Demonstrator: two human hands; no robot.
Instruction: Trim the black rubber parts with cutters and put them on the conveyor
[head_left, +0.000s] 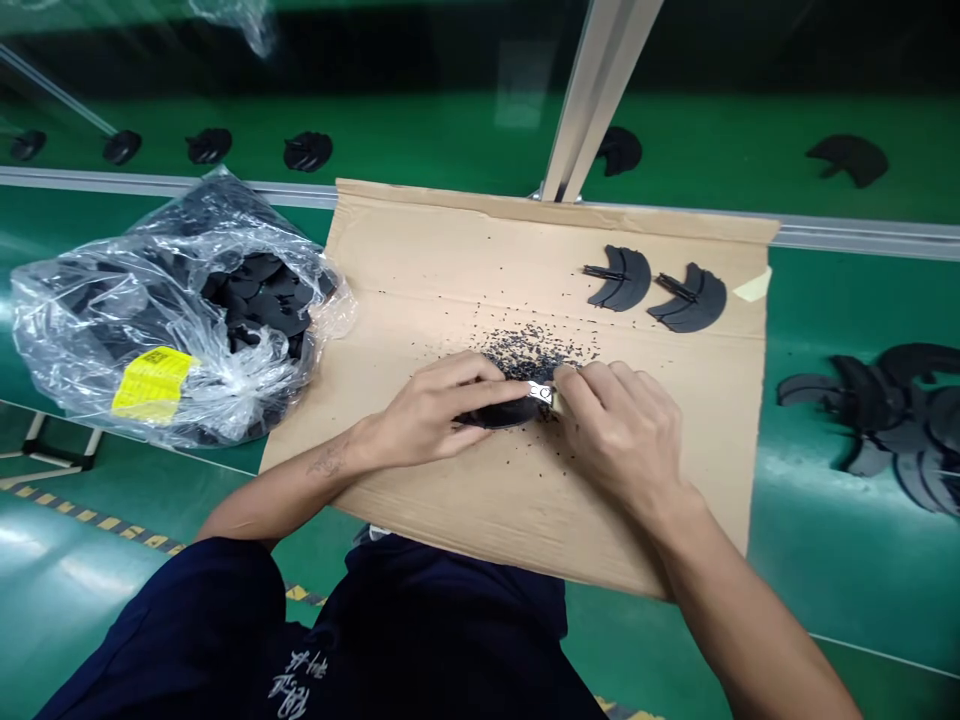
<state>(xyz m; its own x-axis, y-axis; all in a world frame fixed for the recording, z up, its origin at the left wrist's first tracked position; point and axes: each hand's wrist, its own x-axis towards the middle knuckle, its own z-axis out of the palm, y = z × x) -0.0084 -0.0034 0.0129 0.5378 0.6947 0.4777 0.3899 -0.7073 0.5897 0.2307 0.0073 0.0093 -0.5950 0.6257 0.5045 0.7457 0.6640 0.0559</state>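
Observation:
Over the cardboard sheet (420,490), my left hand (424,410) is closed on a curved black plastic part (506,412), which lies partly hidden under its fingers. My right hand (622,425) grips a small silver metal tool (541,392) at the part's right end. The tool's exact kind cannot be made out, as the fingers cover most of it. Small black scraps (529,348) are scattered around and behind both hands, thickest just beyond the tool. Two similar fan-shaped black parts (626,280) (694,300) lie farther back on the cardboard, each with a thin stem.
A clear plastic bag (82,310) with a yellow label, full of black parts (262,295), stands at the left. More black parts (907,420) are piled on the green table at the right. A metal post (592,100) rises behind the cardboard, before a glossy panel.

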